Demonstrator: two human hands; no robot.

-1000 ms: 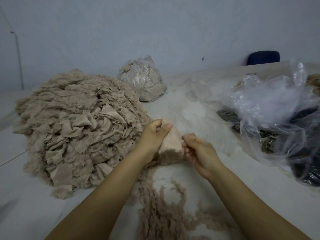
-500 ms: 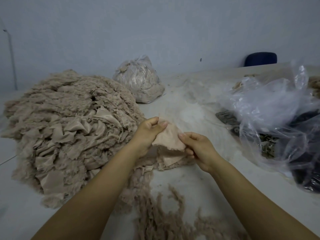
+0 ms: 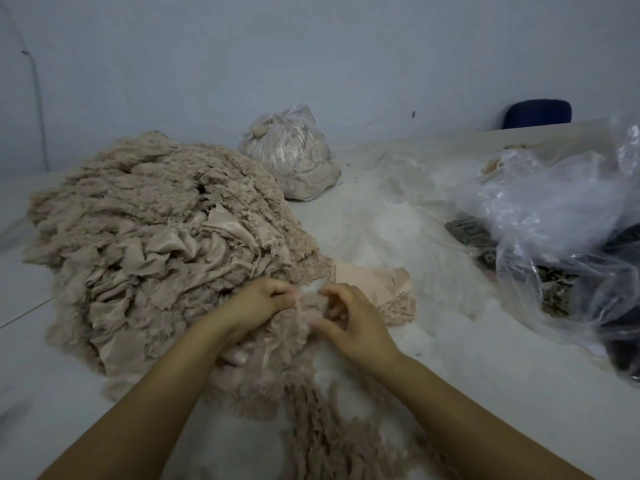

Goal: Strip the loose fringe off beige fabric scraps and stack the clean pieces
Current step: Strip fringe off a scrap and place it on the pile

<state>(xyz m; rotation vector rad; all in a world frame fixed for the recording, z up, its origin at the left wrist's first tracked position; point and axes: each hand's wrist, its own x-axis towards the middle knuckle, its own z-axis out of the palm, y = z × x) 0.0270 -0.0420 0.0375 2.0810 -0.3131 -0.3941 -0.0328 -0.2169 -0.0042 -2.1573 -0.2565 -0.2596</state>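
A big heap of fringed beige scraps (image 3: 156, 244) fills the left of the table. Just behind my hands lies a small stack of clean, smooth beige pieces (image 3: 372, 284). My left hand (image 3: 258, 304) and my right hand (image 3: 349, 317) are close together, fingers curled, both gripping a fluffy fringed scrap (image 3: 298, 327) pulled from the heap's near edge. Stripped fringe (image 3: 329, 434) trails across the table toward me between my forearms.
A tied clear bag of beige scraps (image 3: 291, 157) stands at the back. Loose clear plastic bags (image 3: 554, 230) holding dark material take up the right side. A dark blue chair back (image 3: 536, 114) shows behind the table. White dust covers the table (image 3: 485, 358).
The smooth piece I held up earlier now lies on the clean stack. Both hands have dropped toward me and taken hold of a fluffy scrap at the heap's edge.
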